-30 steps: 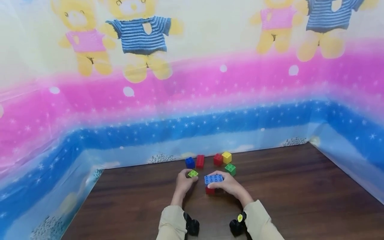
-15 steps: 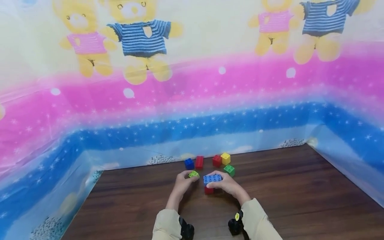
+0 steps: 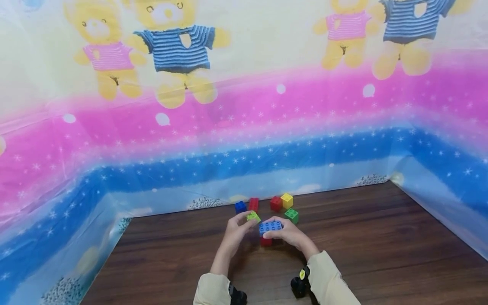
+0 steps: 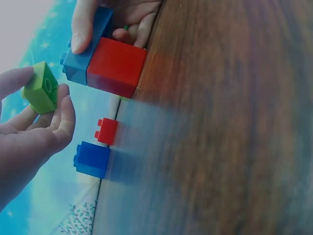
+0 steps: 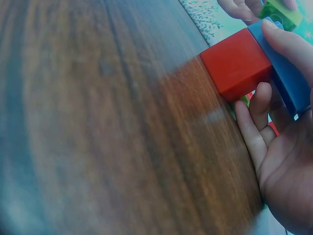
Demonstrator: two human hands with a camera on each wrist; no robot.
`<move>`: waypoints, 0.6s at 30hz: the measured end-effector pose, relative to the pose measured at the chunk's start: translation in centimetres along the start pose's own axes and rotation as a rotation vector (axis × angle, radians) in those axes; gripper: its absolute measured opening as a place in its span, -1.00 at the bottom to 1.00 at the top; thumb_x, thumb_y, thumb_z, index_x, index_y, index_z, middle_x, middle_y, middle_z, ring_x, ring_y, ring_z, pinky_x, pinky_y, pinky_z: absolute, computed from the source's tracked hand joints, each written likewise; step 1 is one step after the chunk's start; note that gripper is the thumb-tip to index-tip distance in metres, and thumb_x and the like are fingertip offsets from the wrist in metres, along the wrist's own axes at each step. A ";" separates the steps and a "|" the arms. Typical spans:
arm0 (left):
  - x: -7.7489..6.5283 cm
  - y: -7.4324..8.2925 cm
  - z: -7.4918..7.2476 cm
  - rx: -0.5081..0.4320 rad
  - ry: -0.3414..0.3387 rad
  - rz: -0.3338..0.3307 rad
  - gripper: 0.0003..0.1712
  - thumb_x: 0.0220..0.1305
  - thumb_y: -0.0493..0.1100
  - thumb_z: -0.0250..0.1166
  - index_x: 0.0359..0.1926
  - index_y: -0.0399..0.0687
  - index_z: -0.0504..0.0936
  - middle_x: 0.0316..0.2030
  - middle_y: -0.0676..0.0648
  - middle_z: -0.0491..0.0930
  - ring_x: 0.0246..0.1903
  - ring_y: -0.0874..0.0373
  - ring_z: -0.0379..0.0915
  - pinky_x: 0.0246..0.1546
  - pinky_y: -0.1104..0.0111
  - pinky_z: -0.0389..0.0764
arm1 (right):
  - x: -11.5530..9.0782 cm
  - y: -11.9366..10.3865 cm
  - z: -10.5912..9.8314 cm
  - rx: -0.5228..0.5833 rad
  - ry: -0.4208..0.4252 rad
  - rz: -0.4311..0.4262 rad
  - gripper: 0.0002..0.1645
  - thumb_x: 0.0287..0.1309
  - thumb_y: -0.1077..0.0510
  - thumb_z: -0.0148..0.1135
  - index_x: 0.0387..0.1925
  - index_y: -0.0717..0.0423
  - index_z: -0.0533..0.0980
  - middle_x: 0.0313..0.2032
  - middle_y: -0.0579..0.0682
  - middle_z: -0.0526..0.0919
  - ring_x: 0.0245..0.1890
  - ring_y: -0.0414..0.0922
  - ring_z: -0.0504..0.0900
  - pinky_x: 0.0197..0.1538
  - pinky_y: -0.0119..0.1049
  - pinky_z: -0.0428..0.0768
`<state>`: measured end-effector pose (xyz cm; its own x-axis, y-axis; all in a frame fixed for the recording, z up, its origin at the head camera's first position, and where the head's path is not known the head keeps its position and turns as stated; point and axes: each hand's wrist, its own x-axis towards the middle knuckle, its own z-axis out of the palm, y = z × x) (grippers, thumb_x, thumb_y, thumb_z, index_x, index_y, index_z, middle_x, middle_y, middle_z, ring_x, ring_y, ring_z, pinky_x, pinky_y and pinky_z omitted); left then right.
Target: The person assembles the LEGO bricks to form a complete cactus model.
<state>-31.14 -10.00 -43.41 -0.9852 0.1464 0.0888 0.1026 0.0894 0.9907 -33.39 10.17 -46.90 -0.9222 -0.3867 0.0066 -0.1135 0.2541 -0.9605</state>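
Note:
My left hand (image 3: 237,231) pinches a lime green toy building block (image 4: 41,88) between thumb and fingers, raised above the table. In the left wrist view its hollow underside shows. My right hand (image 3: 291,234) grips a long blue block (image 3: 270,227) with studs on top, thumb on the near side. Under the left end of the blue block sits a red block (image 4: 117,66), close over the wood; the blue block's right end overhangs it. The lime block is just left of and behind the blue one, apart from it. Part of the right fingers is hidden behind the blue block.
Behind the hands on the wooden table (image 3: 362,237) stand a dark blue block (image 3: 240,206), a red block (image 3: 253,204), another red block (image 3: 276,203), a yellow block (image 3: 287,200) and a green block (image 3: 292,215). A printed curtain (image 3: 244,169) borders the table's back edge.
My left hand has lifted the lime green block and moved it to the right, closer to the blue block, tilting it. The right hand has stayed nearly still with the blue block.

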 end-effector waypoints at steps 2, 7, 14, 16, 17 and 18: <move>-0.1 0.1 0.0 0.002 -0.009 0.006 -0.43 0.37 -0.12 0.20 0.30 -0.33 0.39 0.16 -0.34 0.48 -0.09 0.19 0.54 0.17 0.01 0.55 | 0.0 0.0 0.0 0.005 -0.005 -0.005 -0.47 0.17 -0.05 0.33 0.11 0.07 0.46 -0.07 0.03 0.62 -0.14 -0.14 0.55 0.02 -0.25 0.58; -0.3 0.3 0.3 0.000 -0.024 0.030 -0.43 0.34 -0.15 0.23 0.28 -0.34 0.38 0.19 -0.36 0.47 0.00 0.14 0.52 0.15 0.10 0.57 | 0.0 0.1 0.0 0.011 -0.010 -0.014 -0.46 0.17 -0.05 0.34 0.11 0.09 0.46 -0.09 0.02 0.63 -0.15 -0.15 0.55 0.00 -0.28 0.58; -0.3 0.2 0.7 0.032 -0.036 0.047 -0.50 0.32 -0.19 0.26 0.20 -0.33 0.43 0.15 -0.35 0.52 0.06 0.00 0.52 0.14 0.13 0.59 | 0.1 0.3 0.0 0.026 -0.026 -0.031 -0.47 0.17 -0.03 0.34 0.10 0.13 0.46 -0.11 0.01 0.63 -0.17 -0.15 0.56 0.02 -0.25 0.63; -0.4 0.2 0.8 0.074 -0.045 0.066 -0.52 0.32 -0.19 0.25 0.20 -0.31 0.46 0.17 -0.33 0.51 0.14 -0.09 0.47 0.16 0.11 0.57 | 0.1 0.2 0.1 0.023 -0.021 -0.032 -0.47 0.16 -0.03 0.35 0.09 0.13 0.46 -0.11 0.01 0.63 -0.17 -0.15 0.56 0.02 -0.26 0.63; -0.4 0.3 0.8 0.090 -0.051 0.073 -0.53 0.32 -0.18 0.25 0.20 -0.30 0.47 0.18 -0.33 0.50 0.19 -0.13 0.44 0.17 0.10 0.57 | 0.1 0.2 0.0 0.021 -0.019 -0.033 -0.47 0.16 -0.03 0.35 0.09 0.13 0.46 -0.12 0.01 0.63 -0.17 -0.15 0.55 0.01 -0.26 0.62; -0.4 0.3 0.9 0.108 -0.053 0.084 -0.53 0.32 -0.18 0.25 0.19 -0.30 0.48 0.20 -0.32 0.50 0.23 -0.17 0.40 0.18 0.09 0.56 | 0.1 0.2 0.0 0.018 -0.016 -0.032 -0.47 0.16 -0.03 0.35 0.08 0.12 0.46 -0.12 0.00 0.63 -0.17 -0.15 0.55 0.01 -0.28 0.62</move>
<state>-30.55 -9.19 -43.23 -0.9641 0.2099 0.1625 0.2013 0.1793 0.9630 -33.48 10.15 -47.08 -0.9120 -0.4089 0.0331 -0.1363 0.2258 -0.9646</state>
